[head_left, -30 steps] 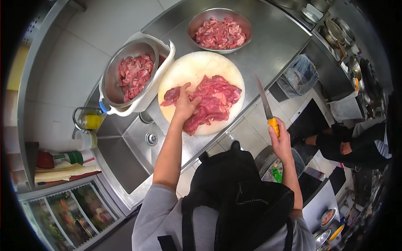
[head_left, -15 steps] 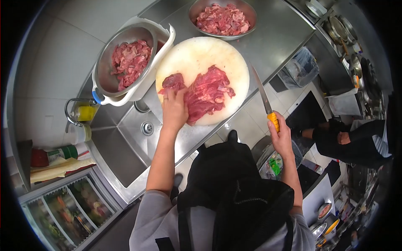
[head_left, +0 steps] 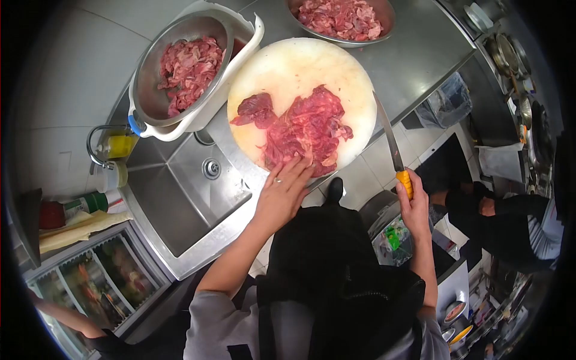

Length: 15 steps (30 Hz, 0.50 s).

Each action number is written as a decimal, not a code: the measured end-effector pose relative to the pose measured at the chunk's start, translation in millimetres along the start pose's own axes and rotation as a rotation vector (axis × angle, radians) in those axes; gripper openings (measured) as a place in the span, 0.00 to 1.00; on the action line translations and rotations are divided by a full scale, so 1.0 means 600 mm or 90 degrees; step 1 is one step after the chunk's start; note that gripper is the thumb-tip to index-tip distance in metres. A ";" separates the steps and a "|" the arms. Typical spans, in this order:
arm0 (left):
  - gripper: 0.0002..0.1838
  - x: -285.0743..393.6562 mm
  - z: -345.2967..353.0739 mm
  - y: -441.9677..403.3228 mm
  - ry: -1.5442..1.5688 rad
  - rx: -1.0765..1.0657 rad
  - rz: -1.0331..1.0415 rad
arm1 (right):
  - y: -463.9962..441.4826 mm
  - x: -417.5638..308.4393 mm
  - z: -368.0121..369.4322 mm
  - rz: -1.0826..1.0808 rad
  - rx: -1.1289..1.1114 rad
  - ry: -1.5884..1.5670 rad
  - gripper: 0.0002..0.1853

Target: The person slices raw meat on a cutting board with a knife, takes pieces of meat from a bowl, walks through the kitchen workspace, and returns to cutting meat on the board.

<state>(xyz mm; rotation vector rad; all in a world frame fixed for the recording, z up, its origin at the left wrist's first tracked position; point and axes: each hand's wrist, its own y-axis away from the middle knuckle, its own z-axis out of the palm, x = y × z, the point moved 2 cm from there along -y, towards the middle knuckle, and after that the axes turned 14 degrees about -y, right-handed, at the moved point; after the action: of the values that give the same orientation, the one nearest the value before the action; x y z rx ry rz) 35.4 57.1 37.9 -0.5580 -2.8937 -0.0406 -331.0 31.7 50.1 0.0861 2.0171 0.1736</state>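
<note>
My left hand [head_left: 284,191] lies with its fingers stretched out on the near edge of a large piece of raw meat [head_left: 309,127]. That meat rests on a round white cutting board [head_left: 288,63], with a smaller dark red piece [head_left: 255,110] to its left. To the right of the board, my right hand [head_left: 414,201] is closed round the yellow handle of a knife [head_left: 392,147], its blade pointing up and away. Cut meat fills a metal bowl [head_left: 141,90] in a white tub [head_left: 240,57] at the left, and another metal bowl [head_left: 393,24] at the back.
A steel sink [head_left: 174,210] with a tap [head_left: 90,147] is on the left. Near the lower left, another person's arm [head_left: 66,315] reaches in by a glass-topped food case [head_left: 96,279]. A second person [head_left: 510,222] is at the right, below a lined bin [head_left: 447,102].
My left hand has moved from the smaller piece to the near edge of the large meat, its fingers now spread there. Another person's arm has appeared at the lower left. The knife stays in my right hand.
</note>
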 end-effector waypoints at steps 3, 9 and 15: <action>0.43 -0.015 -0.005 0.009 0.059 0.029 -0.096 | -0.005 -0.005 -0.005 0.010 -0.004 0.003 0.23; 0.57 0.040 -0.014 -0.158 -0.042 0.168 -0.265 | -0.021 -0.033 -0.003 0.045 -0.042 -0.014 0.22; 0.43 0.010 0.062 -0.294 0.047 0.233 -0.230 | -0.012 -0.046 -0.022 0.001 -0.001 -0.034 0.23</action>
<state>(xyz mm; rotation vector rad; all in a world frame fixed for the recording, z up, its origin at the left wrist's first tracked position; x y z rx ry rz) -42.3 -102.2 4.0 0.0291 -2.7893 0.3981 -330.8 19.9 79.2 0.0913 1.9637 0.1719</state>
